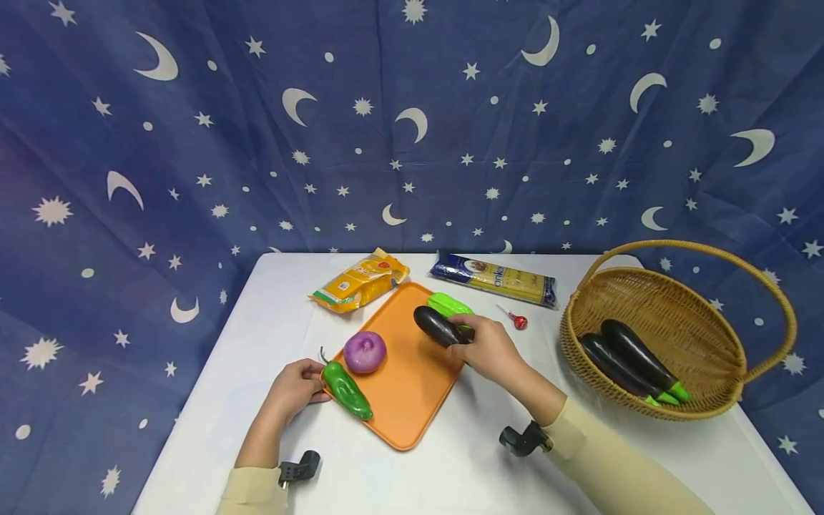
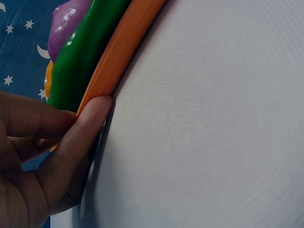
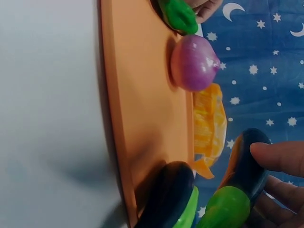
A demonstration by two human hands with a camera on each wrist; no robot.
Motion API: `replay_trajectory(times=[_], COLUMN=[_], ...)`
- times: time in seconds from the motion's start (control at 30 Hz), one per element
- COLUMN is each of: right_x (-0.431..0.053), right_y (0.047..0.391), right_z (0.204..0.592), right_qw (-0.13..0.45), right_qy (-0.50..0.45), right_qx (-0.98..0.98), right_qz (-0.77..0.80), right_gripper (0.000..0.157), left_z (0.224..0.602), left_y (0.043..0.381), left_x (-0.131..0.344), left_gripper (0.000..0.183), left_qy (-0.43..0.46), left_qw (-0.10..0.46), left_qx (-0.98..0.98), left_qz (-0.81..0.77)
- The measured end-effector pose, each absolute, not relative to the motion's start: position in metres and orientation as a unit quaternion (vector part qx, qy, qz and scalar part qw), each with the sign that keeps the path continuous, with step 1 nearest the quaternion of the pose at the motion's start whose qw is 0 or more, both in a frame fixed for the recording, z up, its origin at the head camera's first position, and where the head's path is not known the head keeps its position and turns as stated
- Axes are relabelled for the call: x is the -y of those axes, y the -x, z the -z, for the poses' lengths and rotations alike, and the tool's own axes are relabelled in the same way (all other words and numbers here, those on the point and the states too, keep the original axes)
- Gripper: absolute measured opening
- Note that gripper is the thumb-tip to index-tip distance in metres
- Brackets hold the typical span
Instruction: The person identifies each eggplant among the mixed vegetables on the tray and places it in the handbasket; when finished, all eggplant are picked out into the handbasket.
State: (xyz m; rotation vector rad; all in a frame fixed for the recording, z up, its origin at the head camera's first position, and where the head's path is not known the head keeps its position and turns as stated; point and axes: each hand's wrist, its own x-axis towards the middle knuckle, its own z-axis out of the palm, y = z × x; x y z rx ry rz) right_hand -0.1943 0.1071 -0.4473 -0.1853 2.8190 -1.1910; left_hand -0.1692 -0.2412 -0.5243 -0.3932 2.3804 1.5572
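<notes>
1. Right hand (image 1: pixel 492 350) grips a black eggplant (image 3: pixel 254 171) at the right side of the orange tray (image 1: pixel 402 383); left hand (image 1: pixel 292 390) pinches the tray's left rim.
2. Head view: right hand partly covers the light-green vegetable (image 1: pixel 448 303).
3. Right wrist view: lower border crops a second dark eggplant (image 3: pixel 166 197); tray contact indeterminable.
4. Surface: white table (image 1: pixel 264 465). Backdrop: blue curtain (image 1: pixel 450 207), moon-and-star print.

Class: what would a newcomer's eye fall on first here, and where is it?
Probably the bright orange rectangular tray, central on the white table, with a round purple onion and a glossy green pepper at its left. Next, the brown wicker basket with a hooped handle at right, holding two black eggplants. Behind hangs dark blue cloth covered in white moons and stars.
</notes>
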Motion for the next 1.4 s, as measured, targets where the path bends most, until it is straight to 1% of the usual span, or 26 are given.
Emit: replay_trajectory(times=[0.13, 0.77, 1.07, 1.4], right_x=[-0.112, -0.136, -0.149, -0.165], right_y=[0.195, 0.195, 0.195, 0.192], right_z=[0.442, 0.424, 0.42, 0.413], right_qw=[0.029, 0.027, 0.023, 0.016], right_qy=[0.057, 0.027, 0.025, 0.022], right_qx=[-0.921, -0.91, -0.909, -0.906], right_qz=[0.383, 0.413, 0.415, 0.422], right_gripper=[0.051, 0.054, 0.055, 0.056], left_z=[0.523, 0.517, 0.521, 0.523], left_y=[0.17, 0.169, 0.169, 0.168], left_x=[0.242, 0.241, 0.239, 0.239], left_gripper=[0.032, 0.028, 0.03, 0.034], left_qy=[0.134, 0.123, 0.132, 0.129], left_qw=[0.136, 0.135, 0.139, 0.127], left_qx=[-0.822, -0.826, -0.822, -0.835], left_qz=[-0.537, -0.533, -0.537, -0.52])
